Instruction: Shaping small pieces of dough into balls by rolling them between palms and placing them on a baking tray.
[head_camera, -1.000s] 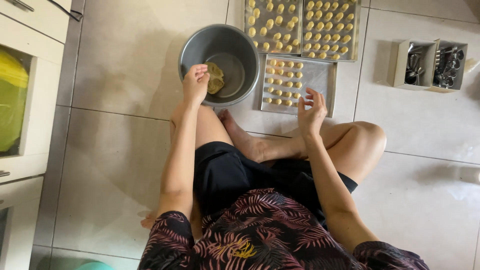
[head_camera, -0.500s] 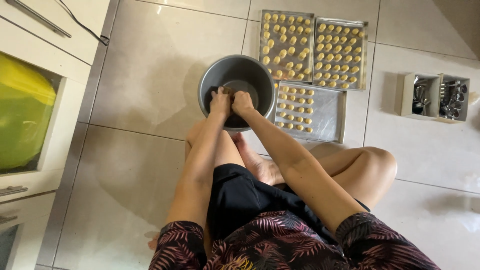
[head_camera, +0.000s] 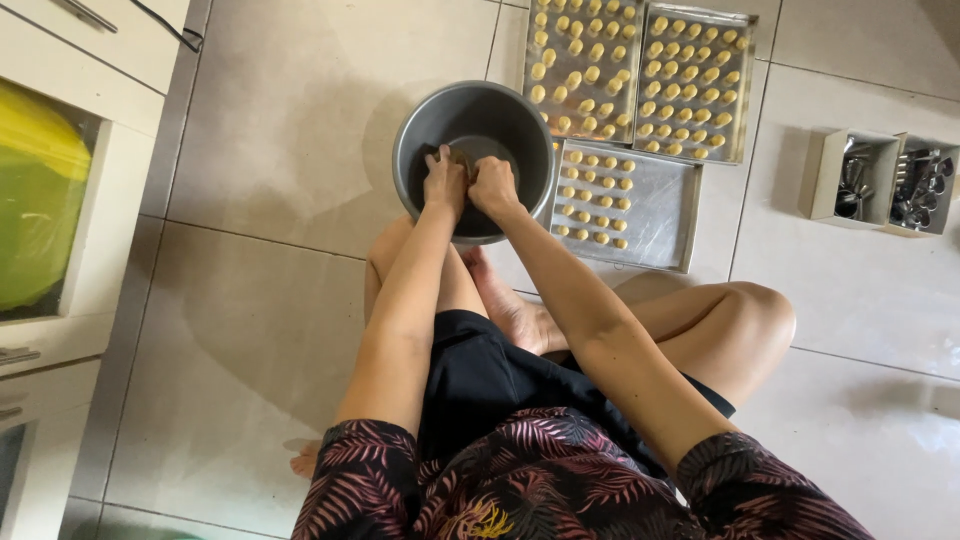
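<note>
The person sits cross-legged on the tiled floor (head_camera: 270, 130), bare knees spread, both arms stretched forward into the grey metal bowl (head_camera: 420, 130) that stands just beyond the shins. Inside it, the left hand (head_camera: 444, 183) and the right hand (head_camera: 494, 185) sit side by side, knuckles up, fingers curled down onto a small yellowish lump of dough (head_camera: 462, 155) near the bottom of the bowl; both look closed around it, though the fingertips are hidden and the exact hold cannot be made out. That dough looks soft and light, likely a bit sticky, so it should give under the fingers and wants a gentle pinch from the sides rather than a hard squeeze. Just beside the bowl on the right lies a flat metal tray (head_camera: 660, 215), partly filled with rows of little pale dough pieces. Beyond it, two more trays, one (head_camera: 583, 62) and another (head_camera: 702, 80), lie side by side, packed full. Far right, two small open boxes (head_camera: 880, 185) hold shiny metal pieces. At the left edge stands a white cabinet (head_camera: 90, 260).
</note>
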